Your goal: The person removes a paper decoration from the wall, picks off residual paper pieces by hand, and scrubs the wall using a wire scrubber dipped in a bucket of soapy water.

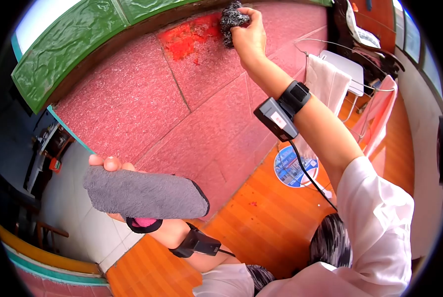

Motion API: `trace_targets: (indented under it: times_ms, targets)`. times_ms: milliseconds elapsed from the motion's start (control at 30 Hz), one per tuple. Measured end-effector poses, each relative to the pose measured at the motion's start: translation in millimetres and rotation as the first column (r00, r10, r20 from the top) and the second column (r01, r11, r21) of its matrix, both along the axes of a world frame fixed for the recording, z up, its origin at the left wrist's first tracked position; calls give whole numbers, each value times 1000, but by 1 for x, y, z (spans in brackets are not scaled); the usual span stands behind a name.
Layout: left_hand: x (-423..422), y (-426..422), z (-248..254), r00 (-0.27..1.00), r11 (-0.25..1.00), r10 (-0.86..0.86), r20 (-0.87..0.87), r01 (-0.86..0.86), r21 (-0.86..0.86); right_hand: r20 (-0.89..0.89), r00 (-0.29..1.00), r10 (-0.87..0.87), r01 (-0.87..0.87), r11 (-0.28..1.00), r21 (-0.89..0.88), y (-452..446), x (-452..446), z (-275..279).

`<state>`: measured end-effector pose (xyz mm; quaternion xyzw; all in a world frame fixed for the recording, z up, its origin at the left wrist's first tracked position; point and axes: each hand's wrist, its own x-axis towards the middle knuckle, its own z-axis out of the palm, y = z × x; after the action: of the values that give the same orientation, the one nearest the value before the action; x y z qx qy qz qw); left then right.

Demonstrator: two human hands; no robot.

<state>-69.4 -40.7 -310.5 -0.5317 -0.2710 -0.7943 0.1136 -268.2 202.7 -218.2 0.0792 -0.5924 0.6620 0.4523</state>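
My right hand (251, 37) pinches a black-and-silver scouring ball (233, 22) against the pink stone-tiled wall (117, 94). A bright red, patchy stain (184, 40) lies just left of the scouring ball. My left hand (110, 162) is closed around a grey fuzzy slipper-shaped pad (144, 192), lower down and in front of the wall. The pad has black edging and a pink part underneath; its fuzzy side faces me and hides most of my left fingers. Both wrists wear black straps with small devices.
Green glazed tiles (70, 44) form a ledge above the wall. On the right are a wire rack (360, 86) with a white towel (325, 81) and a pink cloth (380, 114), plus a white folding chair (343, 69). A round blue fan (293, 166) lies on the wooden floor (251, 222).
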Motion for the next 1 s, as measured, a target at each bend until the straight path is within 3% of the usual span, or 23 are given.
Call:
trace_targets:
  times_ms: [67, 133, 200, 267, 300, 333, 400, 433, 500, 533, 567, 633, 667, 700, 733, 767, 800, 867, 900, 1000]
  targets:
    - [0, 4, 2, 998, 999, -34, -45, 35, 22, 104, 990, -96, 87, 992, 92, -5, -6, -3]
    - [2, 3, 4, 999, 999, -32, -32, 32, 9, -2, 970, -242, 236, 947, 219, -13, -10, -6]
    - [3, 1, 4, 999, 1000, -27, -17, 27, -3, -7, 973, -230, 227, 954, 197, -14, -13, -4]
    - [4, -2, 4, 1000, 1000, 2, 12, -2, -4, -165, 950, -266, 283, 955, 84, -15, -17, -2]
    - [3, -3, 2, 1000, 1000, 7, 16, -6, -2, 18, 993, -114, 112, 992, 59, -13, -19, -1]
    - [1, -3, 0, 1000, 1000, 22, -11, -22, 3, 21, 994, -109, 107, 992, 61, -19, -16, -3]
    - [0, -1, 1, 998, 1000, 30, -46, -30, 3, -69, 946, -316, 323, 921, 218, -33, -9, -7]
    - [3, 2, 2, 997, 997, 80, -24, -80, 3, -32, 980, -198, 200, 952, 230, -37, 0, -8]
    - [4, 5, 0, 992, 992, 129, 1, -129, 3, -84, 991, -102, 121, 958, 260, -33, 11, -12]
    - [2, 3, -3, 982, 978, 178, 57, -183, 102, -109, 993, -54, 81, 961, 265, -28, 11, -14]
    - [2, 0, -7, 968, 950, 222, 120, -243, 199, -84, 996, -40, 53, 986, 160, -17, 4, -10]
    - [1, -9, -8, 972, 962, 220, 81, -230, 147, -114, 992, 50, -54, 998, -36, -6, 1, 2]
    - [0, -9, -7, 975, 969, 213, 57, -218, 120, -104, 985, -140, 145, 989, 40, -7, -15, 0]
    - [-1, -10, -6, 978, 974, 205, 33, -208, 92, -43, 987, -154, 157, 984, 80, -9, -19, -3]
    - [-1, -2, 3, 998, 998, 63, -13, -63, 28, 17, 985, -169, 166, 979, 122, -16, -9, -3]
    - [0, 2, 8, 995, 996, -83, -51, 80, -42, -67, 973, -220, 229, 953, 200, -27, 1, -7]
    - [0, 3, 7, 995, 996, -83, -51, 81, -43, -177, 975, -131, 171, 957, 235, -35, 11, -12]
    - [3, 5, 4, 1000, 1000, 1, -30, -2, -21, -86, 996, 19, 7, 957, 289, -35, 26, -15]
    - [3, 1, 0, 1000, 1000, 4, -28, -4, -21, -75, 996, 47, -27, 967, 253, -28, 28, -13]
    - [0, -14, -5, 994, 994, 104, -18, -104, -14, -9, 998, 69, -70, 995, -77, -6, -11, -1]
